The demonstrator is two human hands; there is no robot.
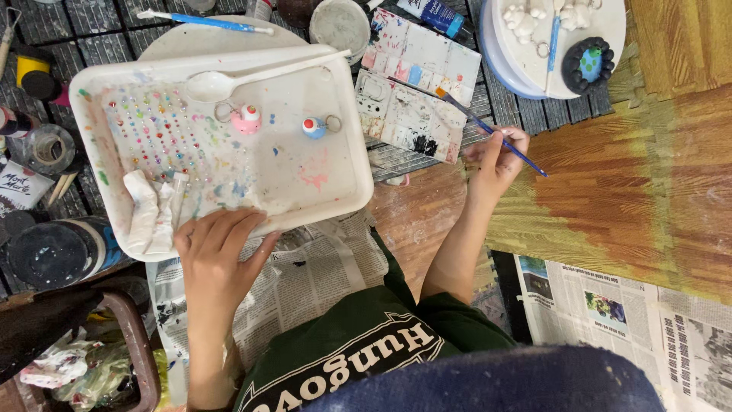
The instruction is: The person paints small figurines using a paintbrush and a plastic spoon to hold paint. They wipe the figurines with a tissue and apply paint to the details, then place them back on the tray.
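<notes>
Wood floor [610, 191] with a dark slatted mat [91, 30] on top, newspaper [305, 282] spread under the person's lap, more newspaper sheets [610, 305] at lower right.

Far left: paint jars [46, 149] and a big dark jar lid [46, 255] on the mat.

Left hand [217, 255] sits on the near edge of the white plastic tray [343, 175], fingers spread flat over the rim, thumb out to the right. Grip is open and pressing, not pinching anything.

Tray contents, left to right: crumpled white paint tubes [149, 210] at the near-left corner, sheet of small coloured gem dots [156, 133], white plastic spoon [252, 76] lying across the far side, pink keyring charm [245, 119], blue-and-white keyring charm [313, 127]. Paint smears over the tray floor.

Behind the tray: round white plate [221, 38] with a blue-handled brush [202, 21] across it.

Right of the tray: open paint palette [415, 84], two hinged halves, stained wells.

Right hand [496, 156] hovers over the floor just right of the palette, fingers pinched on a blue paintbrush [488, 126]. Bristle end points up-left over the palette, handle tail sticks out lower right.

Top right: white round tray [526, 65] with white clay pieces [526, 19] and a dark ring-shaped piece with a blue-green centre [589, 65].
</notes>
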